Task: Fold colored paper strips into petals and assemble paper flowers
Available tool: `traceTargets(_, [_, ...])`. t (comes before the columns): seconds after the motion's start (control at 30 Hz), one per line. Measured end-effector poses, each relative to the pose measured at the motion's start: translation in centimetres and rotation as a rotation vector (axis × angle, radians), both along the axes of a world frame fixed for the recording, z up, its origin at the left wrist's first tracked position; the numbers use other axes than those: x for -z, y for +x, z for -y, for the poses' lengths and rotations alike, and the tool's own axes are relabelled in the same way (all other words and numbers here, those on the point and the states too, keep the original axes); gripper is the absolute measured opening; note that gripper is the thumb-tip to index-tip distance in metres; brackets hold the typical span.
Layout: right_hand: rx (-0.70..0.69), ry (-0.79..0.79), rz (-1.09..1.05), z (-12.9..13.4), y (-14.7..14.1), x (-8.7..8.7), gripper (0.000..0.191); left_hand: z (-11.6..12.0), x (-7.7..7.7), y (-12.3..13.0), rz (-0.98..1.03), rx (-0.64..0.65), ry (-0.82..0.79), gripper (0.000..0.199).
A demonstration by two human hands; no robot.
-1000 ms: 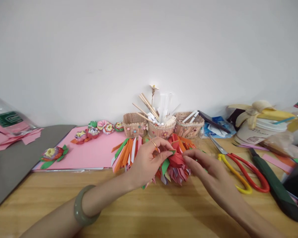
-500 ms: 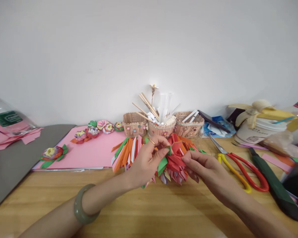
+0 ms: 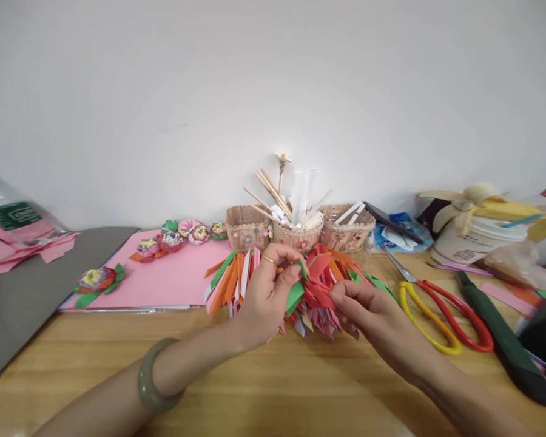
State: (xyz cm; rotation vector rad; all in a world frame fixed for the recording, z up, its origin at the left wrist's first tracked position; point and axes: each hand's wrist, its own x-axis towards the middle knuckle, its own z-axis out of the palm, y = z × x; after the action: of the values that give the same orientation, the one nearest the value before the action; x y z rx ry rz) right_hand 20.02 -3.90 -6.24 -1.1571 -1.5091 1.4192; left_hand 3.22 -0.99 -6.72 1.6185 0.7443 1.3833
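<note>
A folded paper piece with red petals (image 3: 317, 290) and green leaves (image 3: 295, 297) is held up between my two hands. The thumb and fingers of my left hand (image 3: 268, 297) pinch its green part. On its right side, my right hand (image 3: 368, 306) closes finger and thumb on a red petal. Behind and beneath lie many folded strips: orange and white ones (image 3: 230, 284) to the left, pink and purple ones (image 3: 323, 320) below the red petals. My fingers hide part of the held piece.
Behind the hands stand three small baskets (image 3: 248, 229) with sticks and straws. Finished paper flowers (image 3: 95, 280) lie left, by a pink sheet (image 3: 186, 267). Scissors (image 3: 455, 309), a dark green tool (image 3: 505, 340) and a lidded cup (image 3: 473, 240) are at the right.
Both hands have shifted slightly left with the red and green piece. The left fingers have moved a little on the green part, and more green strips show beyond the right hand.
</note>
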Motion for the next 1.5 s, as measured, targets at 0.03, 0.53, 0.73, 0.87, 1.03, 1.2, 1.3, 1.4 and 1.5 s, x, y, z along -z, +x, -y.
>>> traceTargets(0.03, [-0.004, -0.005, -0.016, 0.0, 0.0, 0.0, 0.033, 0.0, -0.1, 0.0, 0.024, 0.001, -0.006, 0.005])
traceTargets(0.53, [0.301, 0.025, -0.076, -0.5, 0.7, 0.3, 0.029, -0.9, -1.0, -0.5, 0.347, 0.379, -0.353, 0.012])
traceTargets(0.73, [0.164, 0.177, 0.082, 0.2, 0.2, -0.4, 0.02, -0.4, -0.3, 0.4, 0.227, 0.363, -0.564, 0.014])
traceTargets(0.87, [0.202, 0.318, 0.223, 0.4, 0.1, -0.3, 0.015, -0.6, -0.2, 0.4, 0.007, 0.244, -0.428, 0.012])
traceTargets(1.03, [0.26, 0.62, 0.43, 0.7, 0.3, 0.1, 0.013, -0.3, -0.8, -0.1, -0.243, 0.008, -0.011, 0.015])
traceTargets(1.2, [0.256, 0.829, 0.541, 1.0, 0.2, 0.2, 0.016, 0.5, -0.9, 0.1, -0.344, -0.011, 0.288, 0.021])
traceTargets(1.3, [0.261, 0.912, 0.559, 1.0, 0.1, 0.2, 0.015, 0.4, -0.6, 0.4, -0.326, -0.06, 0.299, 0.011])
traceTargets(1.4, [0.279, 0.939, 0.532, 1.1, 0.2, 0.1, 0.018, 0.2, -0.4, 0.5, -0.282, -0.055, 0.375, 0.011])
traceTargets(1.5, [0.277, 1.023, 0.534, 1.1, 0.3, 0.1, 0.024, 0.1, -0.2, 0.4, -0.23, -0.061, 0.518, 0.013])
